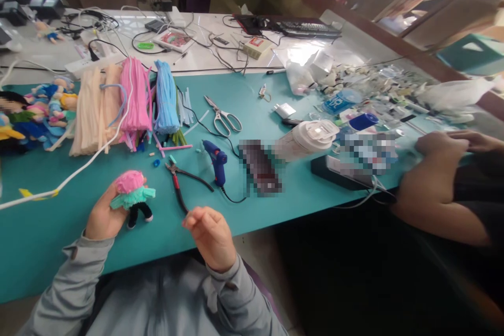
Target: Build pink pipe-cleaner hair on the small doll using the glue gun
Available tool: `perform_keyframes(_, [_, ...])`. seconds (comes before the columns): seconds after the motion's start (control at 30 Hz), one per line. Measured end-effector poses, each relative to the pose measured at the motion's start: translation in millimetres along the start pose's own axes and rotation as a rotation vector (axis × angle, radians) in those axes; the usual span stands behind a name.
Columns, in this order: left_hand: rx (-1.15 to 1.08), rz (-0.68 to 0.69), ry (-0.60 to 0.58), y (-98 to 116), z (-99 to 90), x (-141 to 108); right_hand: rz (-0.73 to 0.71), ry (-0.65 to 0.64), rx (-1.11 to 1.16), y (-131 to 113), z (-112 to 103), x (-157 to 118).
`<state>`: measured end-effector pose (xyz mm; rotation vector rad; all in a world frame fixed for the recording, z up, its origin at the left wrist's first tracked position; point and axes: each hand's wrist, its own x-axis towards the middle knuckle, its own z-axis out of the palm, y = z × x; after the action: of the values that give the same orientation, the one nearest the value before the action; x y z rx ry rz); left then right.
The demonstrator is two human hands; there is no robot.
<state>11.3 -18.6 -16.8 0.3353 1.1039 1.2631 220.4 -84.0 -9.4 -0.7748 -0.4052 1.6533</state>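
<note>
My left hand (103,215) is closed around a small doll (133,197) made of pipe cleaners, with pink hair, a mint-green top and black legs. The doll is tilted a little, its legs pointing down and right. My right hand (210,233) is raised over the table's front edge with its fingers curled together. Its fingertips overlap the end of one handle of the pliers (179,189); whether they touch it, or pinch something small, I cannot make out. A blue glue gun (215,161) stands right of the pliers, and scissors (222,115) lie behind it.
Bundles of beige (90,110), pink (135,94) and blue pipe cleaners (166,97) stand behind my left hand. Finished dolls (51,110) are heaped at far left. A white cable (98,152) crosses the mat. A white cup (307,139) and another person's arms (437,178) are at right.
</note>
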Motion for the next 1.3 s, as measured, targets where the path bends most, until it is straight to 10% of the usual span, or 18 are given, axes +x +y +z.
perform_keyframes(0.47, [0.082, 0.096, -0.219, -5.7, -1.4, -9.8, -0.371, -0.097, -0.668, -1.3, 2.1, -0.1])
perform_keyframes(0.8, [0.392, 0.342, -0.288, -7.9, 3.9, -39.8, -0.967, -0.235, -1.287, -21.1, 36.4, 4.0])
perform_keyframes(1.3, [0.458, 0.530, -0.419, -8.5, 9.8, -52.9, -1.025, -0.261, -1.399, -25.7, 38.4, 3.5])
